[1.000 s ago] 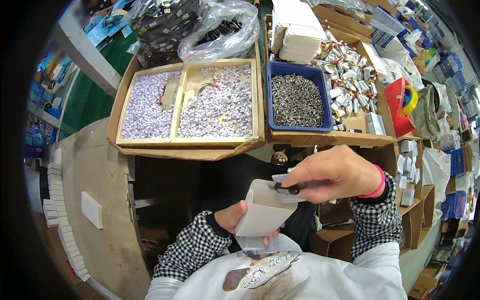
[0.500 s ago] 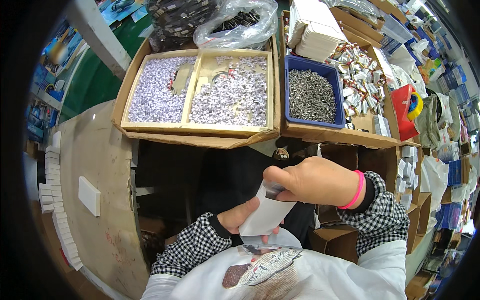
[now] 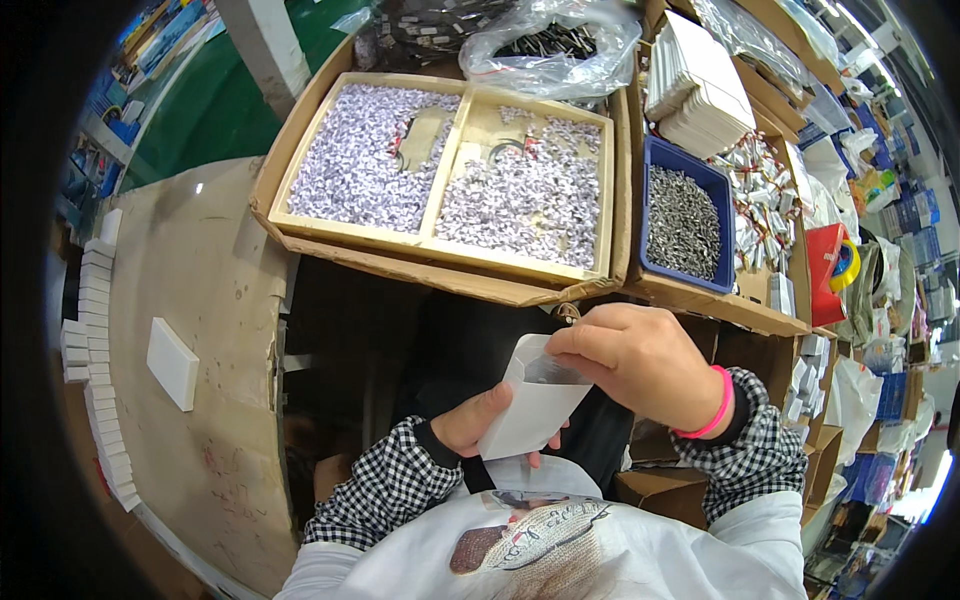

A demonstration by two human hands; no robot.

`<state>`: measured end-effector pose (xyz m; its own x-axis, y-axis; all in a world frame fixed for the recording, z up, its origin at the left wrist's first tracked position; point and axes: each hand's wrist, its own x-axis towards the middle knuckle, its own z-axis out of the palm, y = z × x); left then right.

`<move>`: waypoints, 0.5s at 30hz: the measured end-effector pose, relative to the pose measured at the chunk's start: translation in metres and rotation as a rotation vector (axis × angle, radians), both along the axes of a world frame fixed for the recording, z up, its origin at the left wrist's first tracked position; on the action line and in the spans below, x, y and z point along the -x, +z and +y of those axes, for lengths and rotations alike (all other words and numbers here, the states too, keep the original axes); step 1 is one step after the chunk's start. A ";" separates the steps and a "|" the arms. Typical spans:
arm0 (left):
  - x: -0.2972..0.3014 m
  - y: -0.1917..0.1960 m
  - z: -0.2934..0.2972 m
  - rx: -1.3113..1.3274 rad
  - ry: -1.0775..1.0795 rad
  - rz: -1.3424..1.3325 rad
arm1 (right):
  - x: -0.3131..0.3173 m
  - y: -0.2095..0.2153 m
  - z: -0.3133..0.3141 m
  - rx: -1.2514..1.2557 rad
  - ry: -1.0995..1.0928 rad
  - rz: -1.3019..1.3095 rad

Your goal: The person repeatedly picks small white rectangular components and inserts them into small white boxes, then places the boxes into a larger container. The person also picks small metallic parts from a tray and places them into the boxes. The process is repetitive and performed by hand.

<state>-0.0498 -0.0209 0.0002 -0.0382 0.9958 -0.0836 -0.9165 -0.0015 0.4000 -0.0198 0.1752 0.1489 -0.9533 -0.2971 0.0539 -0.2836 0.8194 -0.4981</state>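
Nearest, at about 6 o'clock in the view, the left hand point(image 3: 478, 425) is closed around the lower part of one small white paper envelope point(image 3: 535, 408), thumb on its front, fingers hidden behind it. The envelope is tilted, its open mouth up toward 1 o'clock. There the right hand point(image 3: 640, 360), with a pink band at the wrist, pinches the mouth, its fingertips point(image 3: 560, 345) curled onto the edge; something dark shows just inside the opening, too small to make out. Both hands are over a dark gap in front of the person's lap, not resting on anything.

The envelope looks light and thin, and it would likely crease or buckle if squeezed hard. The flat lower sides seem the safest place to hold, leaving the mouth free.

At 9 o'clock lies the worn curved table point(image 3: 200, 330), with one white rectangular block point(image 3: 172, 363) on it and a row of many small white pieces point(image 3: 95, 380) along its outer edge.

Farther, at 12 o'clock, one cardboard tray point(image 3: 440, 265) holds two wooden compartments point(image 3: 450, 150) of tiny pale folded bits, far too many to count. At 1 o'clock is one blue bin point(image 3: 650, 215) of small grey metal parts, then one stack of white cards point(image 3: 700, 85), and one clear plastic bag point(image 3: 560, 45) above.
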 end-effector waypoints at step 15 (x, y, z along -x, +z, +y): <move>0.007 -0.020 -0.005 -0.041 0.009 0.164 | 0.056 0.050 0.018 -0.042 0.317 -0.143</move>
<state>-0.0570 -0.0262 -0.0203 -0.0571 0.9977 -0.0353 -0.8391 -0.0288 0.5433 -0.0753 0.1929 0.1986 -0.8101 -0.5790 -0.0917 -0.4574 0.7222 -0.5189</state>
